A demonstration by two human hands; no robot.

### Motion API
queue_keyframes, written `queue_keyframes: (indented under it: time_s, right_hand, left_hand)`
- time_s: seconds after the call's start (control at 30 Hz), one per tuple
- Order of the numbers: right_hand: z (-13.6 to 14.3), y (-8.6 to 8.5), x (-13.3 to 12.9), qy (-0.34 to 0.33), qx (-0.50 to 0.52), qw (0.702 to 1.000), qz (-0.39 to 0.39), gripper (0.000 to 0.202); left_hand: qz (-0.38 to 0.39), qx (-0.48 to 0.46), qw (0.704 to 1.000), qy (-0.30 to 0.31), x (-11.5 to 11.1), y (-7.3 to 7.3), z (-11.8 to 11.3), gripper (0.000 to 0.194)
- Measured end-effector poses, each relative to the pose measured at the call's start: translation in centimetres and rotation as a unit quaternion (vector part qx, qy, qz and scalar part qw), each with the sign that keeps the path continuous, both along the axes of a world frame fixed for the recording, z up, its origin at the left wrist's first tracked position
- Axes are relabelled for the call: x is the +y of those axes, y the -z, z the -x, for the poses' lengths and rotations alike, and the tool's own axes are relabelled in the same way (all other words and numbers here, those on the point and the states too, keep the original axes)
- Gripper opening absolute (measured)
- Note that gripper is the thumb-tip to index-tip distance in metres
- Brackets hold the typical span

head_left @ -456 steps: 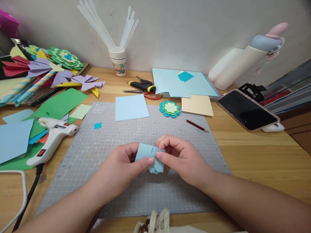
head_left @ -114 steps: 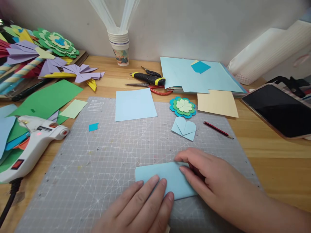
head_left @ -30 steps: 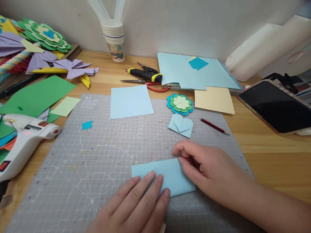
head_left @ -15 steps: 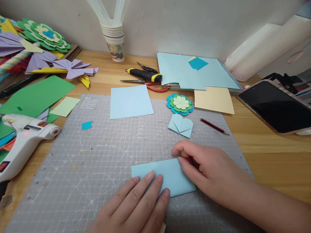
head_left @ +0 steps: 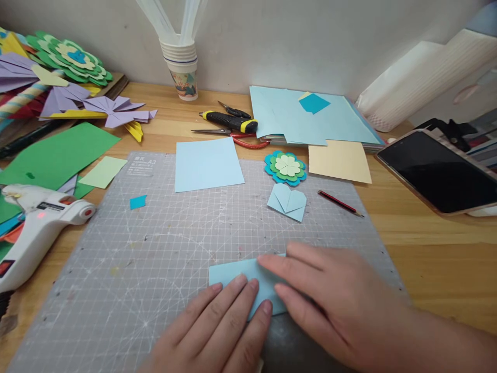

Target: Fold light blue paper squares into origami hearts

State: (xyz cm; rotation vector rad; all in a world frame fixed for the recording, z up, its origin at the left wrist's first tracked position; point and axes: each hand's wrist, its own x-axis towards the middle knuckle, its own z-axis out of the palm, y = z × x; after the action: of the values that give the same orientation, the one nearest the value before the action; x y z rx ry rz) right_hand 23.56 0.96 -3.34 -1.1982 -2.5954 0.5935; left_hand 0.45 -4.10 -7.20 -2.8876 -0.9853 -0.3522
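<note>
A folded light blue paper [head_left: 233, 270] lies on the grey cutting mat [head_left: 97, 290] near its front edge. My left hand [head_left: 217, 331] rests on the paper's left part with fingers stretched out and flat. My right hand [head_left: 330, 295] lies over the paper's right part, its index finger extended along the upper edge and the thumb lower down, covering the right end. Farther up the mat are a folded light blue paper heart [head_left: 287, 202], a layered blue and green paper flower [head_left: 286, 168] and a light blue paper sheet [head_left: 209, 165].
A pencil [head_left: 340, 203] lies right of the heart, beside a phone [head_left: 442, 168]. Behind the mat are scissors [head_left: 248, 142], a utility knife [head_left: 229, 121] and paper cups [head_left: 182, 72]. A white glue gun [head_left: 46, 223] and green paper [head_left: 58, 155] sit at left.
My right hand has moved left over the paper, its index finger now stretched along the upper edge instead of curled at the right corner. My left hand has stayed in place.
</note>
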Motion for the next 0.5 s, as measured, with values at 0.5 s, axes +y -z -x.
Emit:
queue_keyframes:
  time_s: [0.5]
  right_hand:
    - [-0.28, -0.55, -0.71, -0.014, -0.118, 0.989, -0.092, 0.038]
  left_hand:
    - [-0.027, 0.032, 0.999, 0.02, 0.28, -0.49, 0.21, 0.046]
